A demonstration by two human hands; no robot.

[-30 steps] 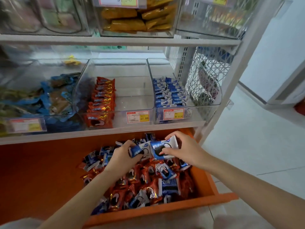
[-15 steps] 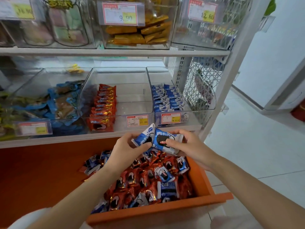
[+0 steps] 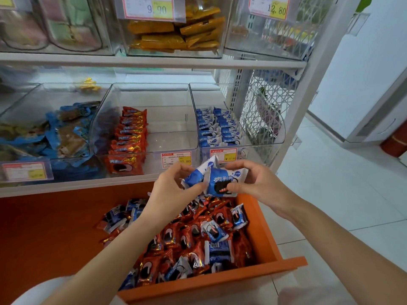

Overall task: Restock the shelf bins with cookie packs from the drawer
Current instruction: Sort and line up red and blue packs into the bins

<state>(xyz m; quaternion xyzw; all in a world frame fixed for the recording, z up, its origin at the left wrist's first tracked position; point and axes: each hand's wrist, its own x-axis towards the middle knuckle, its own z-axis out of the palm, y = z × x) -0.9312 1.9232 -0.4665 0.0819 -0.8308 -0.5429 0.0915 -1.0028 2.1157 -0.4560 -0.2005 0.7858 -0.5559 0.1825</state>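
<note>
My left hand pinches a blue-and-white cookie pack, and my right hand grips a second blue pack beside it. Both packs are held together just above the open orange drawer, in front of the shelf edge. The drawer holds a heap of red cookie packs mixed with blue ones. On the shelf, a clear bin at the right holds rows of blue packs. The middle clear bin has a row of red packs along its left side.
A left bin holds blue-wrapped snacks. The upper shelf carries bins of yellow packs and jars, with price tags. A white lattice side panel closes the shelf's right end. White tiled floor lies to the right.
Both hands lifted out of the drawer's heap, each with a blue pack, and rose to just below the shelf edge. The view tilted up toward the shelves.
</note>
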